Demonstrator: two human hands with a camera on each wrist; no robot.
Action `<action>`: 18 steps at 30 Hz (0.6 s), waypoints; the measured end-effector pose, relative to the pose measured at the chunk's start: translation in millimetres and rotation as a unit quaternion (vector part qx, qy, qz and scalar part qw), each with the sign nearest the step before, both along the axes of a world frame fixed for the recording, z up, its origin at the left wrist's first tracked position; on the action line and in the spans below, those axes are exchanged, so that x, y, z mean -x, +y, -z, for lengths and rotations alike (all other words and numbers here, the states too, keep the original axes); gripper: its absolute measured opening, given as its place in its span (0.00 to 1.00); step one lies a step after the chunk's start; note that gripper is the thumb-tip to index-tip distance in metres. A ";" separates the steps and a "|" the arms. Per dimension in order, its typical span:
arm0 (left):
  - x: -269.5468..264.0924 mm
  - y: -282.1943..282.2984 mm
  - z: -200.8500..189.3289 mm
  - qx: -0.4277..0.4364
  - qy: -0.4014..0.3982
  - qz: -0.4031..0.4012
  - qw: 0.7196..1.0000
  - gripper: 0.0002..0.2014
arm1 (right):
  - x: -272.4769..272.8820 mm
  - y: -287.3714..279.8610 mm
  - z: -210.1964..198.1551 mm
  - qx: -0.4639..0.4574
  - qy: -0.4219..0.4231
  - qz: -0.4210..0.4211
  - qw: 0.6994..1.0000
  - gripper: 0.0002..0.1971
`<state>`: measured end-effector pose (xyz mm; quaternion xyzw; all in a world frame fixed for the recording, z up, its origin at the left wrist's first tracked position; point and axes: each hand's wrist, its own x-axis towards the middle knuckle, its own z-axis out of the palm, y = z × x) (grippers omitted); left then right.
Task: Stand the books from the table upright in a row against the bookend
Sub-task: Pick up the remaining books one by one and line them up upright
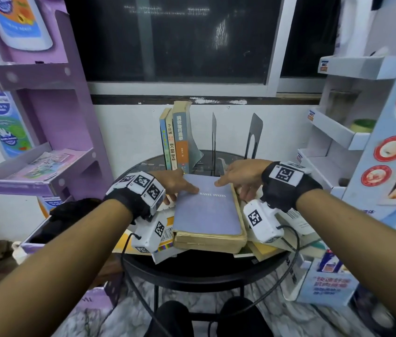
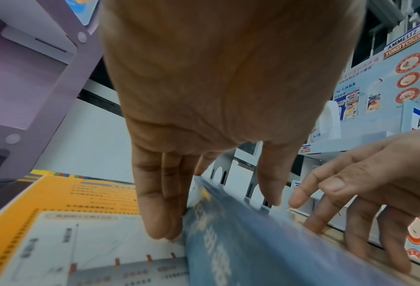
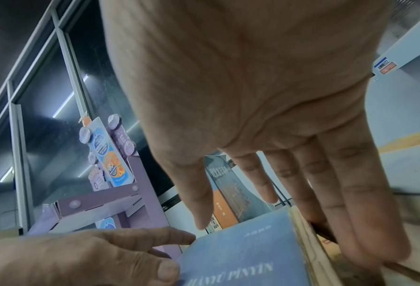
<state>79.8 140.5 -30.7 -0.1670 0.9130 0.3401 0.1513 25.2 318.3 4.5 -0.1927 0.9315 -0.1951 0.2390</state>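
Observation:
A thick blue book (image 1: 206, 210) titled HANYU PINYIN lies flat on top of a pile on the round black table (image 1: 192, 272). My left hand (image 1: 180, 190) has its thumb on the cover and straight fingers (image 2: 159, 218) against the spine side of the blue book (image 2: 253, 251). My right hand (image 1: 232, 190) reaches over the far right corner. Its thumb is above the cover of the blue book (image 3: 240, 251), and its straight fingers (image 3: 365, 222) lie along the yellowed page edge. Three books (image 1: 175, 142) stand upright at the back against a grey bookend (image 1: 197, 152).
Two more metal bookends (image 1: 213, 135) (image 1: 254, 136) stand at the back of the table. An orange-and-white book (image 2: 57, 212) and other flat books (image 1: 265, 251) lie under the blue one. A purple display shelf (image 1: 46, 117) stands left, and a white-and-blue one (image 1: 362, 142) stands right.

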 end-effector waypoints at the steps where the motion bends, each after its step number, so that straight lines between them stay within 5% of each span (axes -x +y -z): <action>1: -0.4 0.8 0.2 0.005 0.000 0.002 1.000 0.25 | 0.1 -0.4 0.0 -0.002 0.001 0.002 1.000 0.33; 5: -0.3 -0.4 3.7 0.005 0.002 0.001 1.000 0.20 | 1.5 0.3 4.0 -0.013 -0.009 0.008 1.000 0.28; 18: 0.6 -2.4 14.0 -0.053 0.010 -0.022 0.998 0.36 | -1.5 -0.3 11.1 -0.042 0.006 0.000 0.999 0.22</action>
